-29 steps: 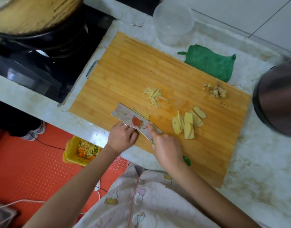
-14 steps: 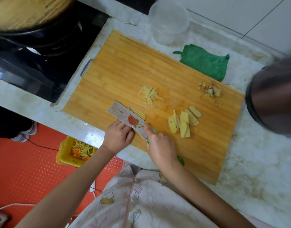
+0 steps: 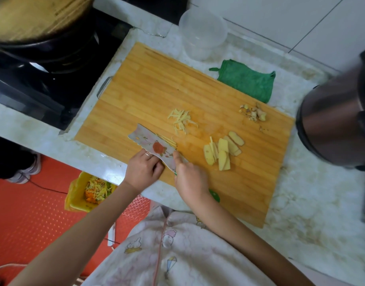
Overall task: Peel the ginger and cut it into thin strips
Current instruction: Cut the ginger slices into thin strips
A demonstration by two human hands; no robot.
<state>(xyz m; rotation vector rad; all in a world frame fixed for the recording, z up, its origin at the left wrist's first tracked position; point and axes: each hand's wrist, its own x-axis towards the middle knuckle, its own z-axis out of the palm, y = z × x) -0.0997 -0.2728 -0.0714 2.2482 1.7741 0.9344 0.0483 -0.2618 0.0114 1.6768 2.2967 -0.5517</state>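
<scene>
Head view: the only camera, looking down on a pale worktop that carries a wooden cutting board.
Progress: roughly halfway, by my judgement; peeling looks done, strip cutting is under way.
Done: peel scraps sit at the board's far right corner; a small pile of cut strips lies mid-board; a few fresh strips lie just beside the blade.
Left to do: the ginger slices are uncut, near the right of the knife.
Ginger look: pale yellow, skinless, moist; slices flat and overlapping, strips thin and uneven.
Right hand: fingers wrapped round the knife, forefinger on the patterned blade, green handle end poking out behind the wrist.
Left hand: fingers curled, knuckles against the blade's near side; whatever is pinned under them is hidden, so I cannot tell what it holds.
Around: green cloth and clear tub beyond the board, steel pot at right, yellow scrap bin on the floor.
</scene>
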